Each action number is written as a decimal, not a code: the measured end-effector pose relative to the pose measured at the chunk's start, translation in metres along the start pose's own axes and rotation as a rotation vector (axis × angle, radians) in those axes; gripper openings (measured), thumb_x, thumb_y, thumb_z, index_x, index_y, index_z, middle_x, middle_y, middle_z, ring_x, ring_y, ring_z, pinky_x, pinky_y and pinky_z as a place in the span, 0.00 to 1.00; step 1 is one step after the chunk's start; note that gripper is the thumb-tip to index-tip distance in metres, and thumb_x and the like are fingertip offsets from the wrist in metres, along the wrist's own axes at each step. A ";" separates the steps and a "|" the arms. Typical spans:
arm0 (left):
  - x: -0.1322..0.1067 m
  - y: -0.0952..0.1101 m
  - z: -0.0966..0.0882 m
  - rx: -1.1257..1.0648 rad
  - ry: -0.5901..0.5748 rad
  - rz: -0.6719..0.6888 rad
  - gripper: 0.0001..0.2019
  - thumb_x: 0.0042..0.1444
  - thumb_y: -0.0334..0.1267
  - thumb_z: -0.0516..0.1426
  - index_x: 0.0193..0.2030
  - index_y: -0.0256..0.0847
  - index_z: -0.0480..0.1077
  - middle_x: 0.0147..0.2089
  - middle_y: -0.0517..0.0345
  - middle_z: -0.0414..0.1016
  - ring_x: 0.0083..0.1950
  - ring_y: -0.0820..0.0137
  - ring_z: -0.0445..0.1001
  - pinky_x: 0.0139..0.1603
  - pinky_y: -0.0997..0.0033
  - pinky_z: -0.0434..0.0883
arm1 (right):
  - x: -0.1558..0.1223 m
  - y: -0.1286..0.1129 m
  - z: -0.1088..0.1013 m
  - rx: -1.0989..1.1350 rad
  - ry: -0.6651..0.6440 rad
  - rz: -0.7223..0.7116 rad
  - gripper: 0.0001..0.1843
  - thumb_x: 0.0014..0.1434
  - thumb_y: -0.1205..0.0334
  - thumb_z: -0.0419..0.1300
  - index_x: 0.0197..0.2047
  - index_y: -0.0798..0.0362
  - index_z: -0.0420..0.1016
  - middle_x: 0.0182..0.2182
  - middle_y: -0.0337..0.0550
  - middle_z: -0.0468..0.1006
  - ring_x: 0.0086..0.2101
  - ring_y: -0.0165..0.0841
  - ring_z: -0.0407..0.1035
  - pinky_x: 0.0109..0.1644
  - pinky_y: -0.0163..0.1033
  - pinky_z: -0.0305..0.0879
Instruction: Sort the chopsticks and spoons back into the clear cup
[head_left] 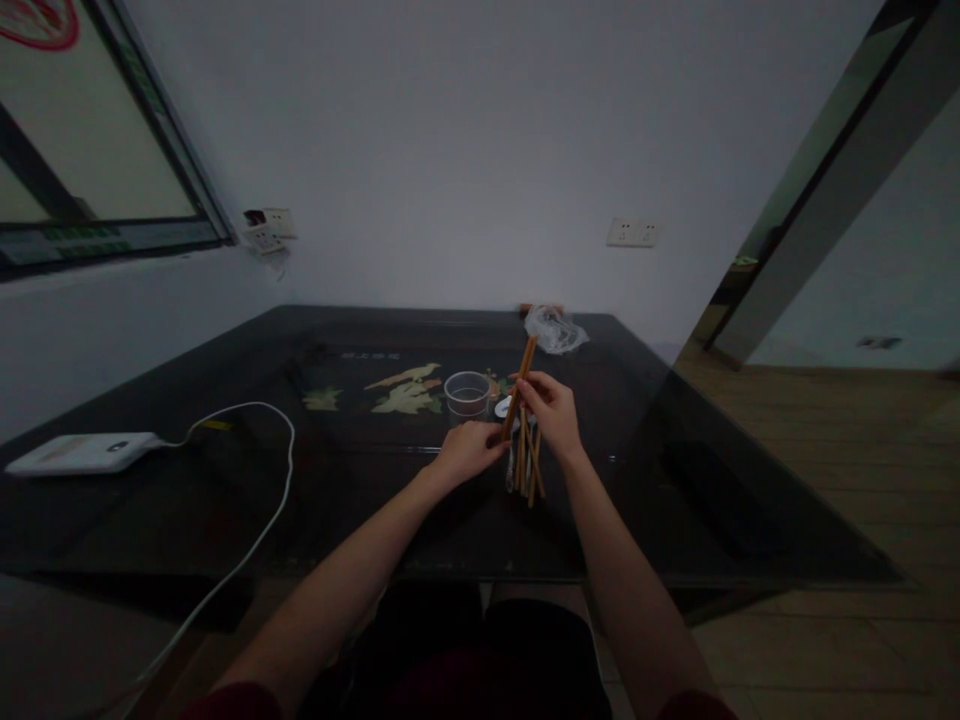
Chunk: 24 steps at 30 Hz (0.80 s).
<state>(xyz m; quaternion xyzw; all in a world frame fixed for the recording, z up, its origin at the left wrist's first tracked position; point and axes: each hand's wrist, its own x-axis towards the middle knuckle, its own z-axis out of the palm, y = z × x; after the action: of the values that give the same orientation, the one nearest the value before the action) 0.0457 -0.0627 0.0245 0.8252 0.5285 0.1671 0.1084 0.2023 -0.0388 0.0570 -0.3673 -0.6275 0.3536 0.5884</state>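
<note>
Wooden chopsticks (529, 352) stand tilted between my two hands, a little above the table. My left hand (471, 450) is closed round their lower end. Higher up, the fingers of my right hand (549, 402) pinch the same chopsticks. Several more chopsticks (522, 470) lie in a loose bunch on the table below, together with a patterned metal handle (510, 472). The bowl of a spoon (503, 407) shows beside the held chopsticks. Just beyond my left hand stands a clear plastic cup (466, 394); its lower part is hidden by that hand.
The dark glossy table (360, 490) has a bird-and-flower picture (405, 388) on it. A crumpled clear plastic bag (555, 330) lies at the back edge. At left is a white power bank (82, 453) with a white cable (289, 460). A dark flat object (716, 495) rests at right.
</note>
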 end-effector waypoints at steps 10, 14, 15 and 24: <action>0.004 -0.007 0.002 -0.064 -0.051 0.012 0.13 0.59 0.46 0.52 0.40 0.42 0.74 0.35 0.55 0.77 0.35 0.66 0.75 0.34 0.72 0.66 | -0.005 0.005 0.005 -0.049 -0.074 -0.091 0.13 0.54 0.52 0.61 0.36 0.53 0.78 0.34 0.45 0.80 0.31 0.35 0.73 0.34 0.37 0.69; 0.002 -0.004 -0.003 -0.053 -0.032 0.012 0.13 0.57 0.45 0.54 0.43 0.42 0.73 0.35 0.54 0.78 0.35 0.64 0.76 0.34 0.71 0.66 | -0.004 0.009 0.005 -0.069 -0.069 -0.119 0.12 0.54 0.53 0.62 0.36 0.53 0.78 0.33 0.45 0.80 0.31 0.35 0.73 0.36 0.37 0.70; -0.001 -0.001 -0.007 -0.047 -0.019 0.006 0.13 0.56 0.45 0.56 0.44 0.42 0.72 0.34 0.54 0.78 0.35 0.64 0.76 0.34 0.72 0.65 | -0.004 0.009 0.004 -0.071 -0.065 -0.125 0.12 0.54 0.53 0.62 0.36 0.53 0.78 0.33 0.45 0.80 0.32 0.35 0.73 0.36 0.37 0.70; -0.026 -0.005 -0.066 -0.199 0.432 0.052 0.13 0.61 0.44 0.51 0.36 0.39 0.72 0.27 0.59 0.74 0.28 0.72 0.71 0.32 0.74 0.64 | -0.006 0.006 0.003 -0.095 -0.070 -0.103 0.14 0.52 0.51 0.63 0.32 0.55 0.77 0.30 0.45 0.79 0.28 0.34 0.72 0.32 0.36 0.69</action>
<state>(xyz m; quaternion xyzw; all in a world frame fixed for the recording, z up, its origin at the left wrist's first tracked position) 0.0058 -0.0839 0.0788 0.7689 0.4991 0.3935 0.0693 0.1998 -0.0411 0.0492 -0.3496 -0.6819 0.3052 0.5654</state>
